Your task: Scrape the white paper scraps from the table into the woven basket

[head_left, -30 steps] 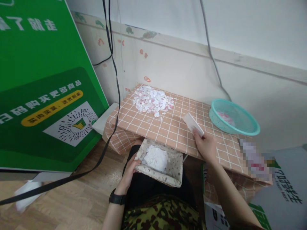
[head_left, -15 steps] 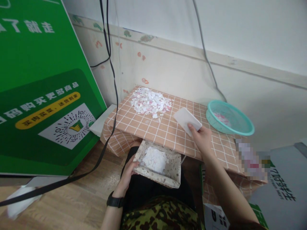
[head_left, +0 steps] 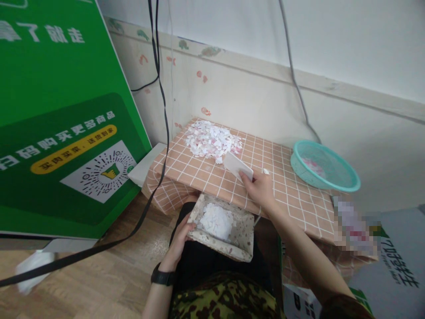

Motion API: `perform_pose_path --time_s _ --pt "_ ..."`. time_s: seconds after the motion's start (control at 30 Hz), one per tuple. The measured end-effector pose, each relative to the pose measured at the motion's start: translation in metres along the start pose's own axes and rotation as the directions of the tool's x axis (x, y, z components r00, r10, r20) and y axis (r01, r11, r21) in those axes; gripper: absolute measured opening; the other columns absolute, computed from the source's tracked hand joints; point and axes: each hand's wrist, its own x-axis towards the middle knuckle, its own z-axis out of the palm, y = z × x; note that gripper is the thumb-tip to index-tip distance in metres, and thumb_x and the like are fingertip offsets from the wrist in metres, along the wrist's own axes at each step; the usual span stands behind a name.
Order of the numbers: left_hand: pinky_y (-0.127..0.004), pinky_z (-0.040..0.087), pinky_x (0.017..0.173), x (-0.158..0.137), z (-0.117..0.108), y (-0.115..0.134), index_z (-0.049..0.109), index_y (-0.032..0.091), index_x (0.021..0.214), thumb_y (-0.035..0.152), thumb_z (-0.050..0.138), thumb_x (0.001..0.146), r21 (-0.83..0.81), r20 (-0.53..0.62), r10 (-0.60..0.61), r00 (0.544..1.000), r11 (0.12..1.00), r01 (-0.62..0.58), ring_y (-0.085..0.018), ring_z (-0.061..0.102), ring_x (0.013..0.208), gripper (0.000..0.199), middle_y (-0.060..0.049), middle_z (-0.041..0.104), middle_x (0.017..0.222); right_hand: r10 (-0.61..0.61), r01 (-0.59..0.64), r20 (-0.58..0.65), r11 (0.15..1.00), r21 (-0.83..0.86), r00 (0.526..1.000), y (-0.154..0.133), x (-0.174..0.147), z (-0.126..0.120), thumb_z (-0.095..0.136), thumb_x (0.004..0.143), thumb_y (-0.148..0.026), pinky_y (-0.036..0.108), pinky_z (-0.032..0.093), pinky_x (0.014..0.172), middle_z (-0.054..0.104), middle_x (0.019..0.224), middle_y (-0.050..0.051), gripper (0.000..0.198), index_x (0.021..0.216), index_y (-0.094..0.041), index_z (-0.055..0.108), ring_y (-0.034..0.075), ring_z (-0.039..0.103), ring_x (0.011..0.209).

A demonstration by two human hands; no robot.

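My right hand (head_left: 259, 185) is closed on one end of a flat white card (head_left: 237, 165), held tilted just above or on the checked tablecloth (head_left: 265, 157). The card's far end is beside a heap of white and pinkish paper scraps (head_left: 212, 139) at the back left of the table. My left hand (head_left: 182, 231) grips the left side of a speckled, shallow box (head_left: 244, 235) at the table's front edge, over my lap. A mound of white paper scraps (head_left: 217, 221) lies inside this box.
A turquoise plastic basket (head_left: 341, 177) with some pinkish scraps stands at the table's right. A large green sign board (head_left: 66, 71) rises on the left. Black cables (head_left: 162, 102) hang in front of it. A grey box (head_left: 392, 248) is at the right.
My right hand has moved left with the card, toward the paper heap. My left hand still holds the box. The view has shifted slightly.
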Motion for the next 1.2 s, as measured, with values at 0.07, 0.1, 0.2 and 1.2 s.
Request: perform_pose_path --time_s 0.07,0.1,0.2,1.2 --pt "-0.029 0.048 0.066 0.001 0.000 -0.001 0.061 0.019 0.135 0.034 0.060 0.085 0.007 -0.004 -0.001 1.000 1.000 0.001 -0.024 0.063 0.085 0.052 -0.008 0.073 0.104 -0.002 0.002 0.006 1.000 0.000 1.000 -0.001 -0.001 -0.001 0.052 0.091 -0.046 0.028 0.027 0.049 0.050 0.048 0.000 0.043 0.057 -0.020 0.053 0.013 0.047 0.044" --pt "-0.030 0.048 0.066 0.001 -0.001 -0.001 0.061 0.019 0.136 0.034 0.060 0.085 0.009 -0.004 0.001 1.000 1.000 -0.001 -0.025 0.063 0.086 0.053 -0.008 0.073 0.106 -0.005 0.005 0.008 1.000 -0.002 1.000 -0.002 -0.001 -0.001 0.052 0.091 -0.046 0.028 0.027 0.049 0.050 0.047 0.000 0.043 0.057 -0.020 0.052 0.013 0.047 0.044" --pt "-0.030 0.048 0.065 0.001 -0.001 -0.001 0.060 0.018 0.137 0.035 0.060 0.084 0.011 -0.013 0.013 1.000 1.000 -0.013 -0.025 0.064 0.087 0.055 -0.009 0.073 0.109 -0.003 0.004 0.013 1.000 -0.009 1.000 -0.002 -0.002 -0.001 0.051 0.091 -0.046 0.028 0.027 0.049 0.051 0.048 0.000 0.044 0.056 -0.021 0.051 0.013 0.047 0.044" --pt "-0.028 0.046 0.061 0.001 0.001 0.003 0.068 0.018 0.126 0.036 0.062 0.082 0.026 -0.013 -0.015 1.000 1.000 0.016 -0.021 0.061 0.075 0.048 -0.006 0.072 0.091 0.042 -0.043 0.010 0.996 0.073 0.999 0.022 0.028 0.015 0.053 0.090 -0.050 0.027 0.025 0.051 0.048 0.050 -0.002 0.044 0.060 -0.019 0.056 0.013 0.044 0.049"
